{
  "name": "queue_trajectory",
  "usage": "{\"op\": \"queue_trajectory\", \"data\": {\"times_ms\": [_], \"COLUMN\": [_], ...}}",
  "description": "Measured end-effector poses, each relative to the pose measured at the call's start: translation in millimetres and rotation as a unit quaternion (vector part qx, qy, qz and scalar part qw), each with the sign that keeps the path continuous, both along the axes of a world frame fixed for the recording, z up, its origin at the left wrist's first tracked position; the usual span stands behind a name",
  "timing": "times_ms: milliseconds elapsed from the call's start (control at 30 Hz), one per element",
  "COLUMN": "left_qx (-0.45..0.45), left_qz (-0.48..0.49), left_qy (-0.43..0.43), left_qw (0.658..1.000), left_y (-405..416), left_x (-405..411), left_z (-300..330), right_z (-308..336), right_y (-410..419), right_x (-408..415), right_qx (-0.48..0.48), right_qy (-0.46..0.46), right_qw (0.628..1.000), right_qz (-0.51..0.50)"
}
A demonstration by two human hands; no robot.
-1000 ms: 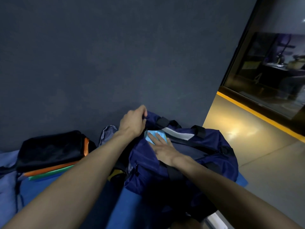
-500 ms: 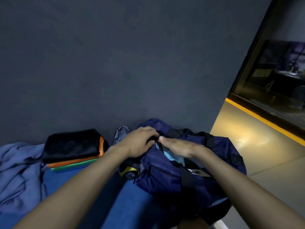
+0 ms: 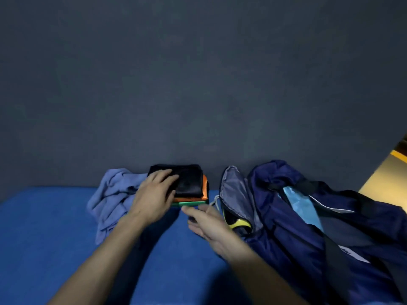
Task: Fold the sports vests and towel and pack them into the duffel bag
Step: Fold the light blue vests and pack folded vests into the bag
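Nothing grasped yet: left hand (image 3: 154, 194) flat, fingers straight, on the folded vest stack (image 3: 189, 183); right hand (image 3: 204, 219) relaxed, touching the stack's near green edge. Stack against the wall, left of the open duffel bag (image 3: 308, 216). Crumpled towel (image 3: 112, 194) further left, unfolded

Only one mark resembles lettering: a white label (image 3: 354, 255) on the near side of the navy duffel bag (image 3: 293, 245), at the right, partly covered by the black strap (image 3: 337, 260). A dark stroke, perhaps the tail of a letter, shows at its edge, too blurred and cut off to read.
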State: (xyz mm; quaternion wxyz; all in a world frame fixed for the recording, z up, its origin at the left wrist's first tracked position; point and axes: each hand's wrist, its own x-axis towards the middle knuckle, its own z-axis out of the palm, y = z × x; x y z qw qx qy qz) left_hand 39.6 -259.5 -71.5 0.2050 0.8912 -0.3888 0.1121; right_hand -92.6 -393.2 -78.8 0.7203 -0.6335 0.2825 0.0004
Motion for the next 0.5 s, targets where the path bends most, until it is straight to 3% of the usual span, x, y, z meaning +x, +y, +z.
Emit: {"op": "queue_trajectory", "data": {"times_ms": [100,167,333,500], "left_qx": [0.038,0.033,-0.004,-0.039], "left_qz": [-0.001,0.000,-0.009,-0.018], "left_qy": [0.019,0.023,0.046,0.084], "left_qw": [0.999,0.999,0.999,0.996], "left_y": [2,0,0,3], "left_x": [11,15,22,24], "left_z": [-11,-16,-21,-28], "right_z": [-5,-3,-3,6], "right_y": [21,30,41,48], "right_x": [17,30,66,90], "right_qx": [0.177,0.242,0.288,0.277], "right_qy": [-0.036,-0.056,-0.060,-0.052], "right_qw": [0.964,0.933,0.902,0.897], "right_qz": [-0.196,-0.261,-0.316,-0.342]}}
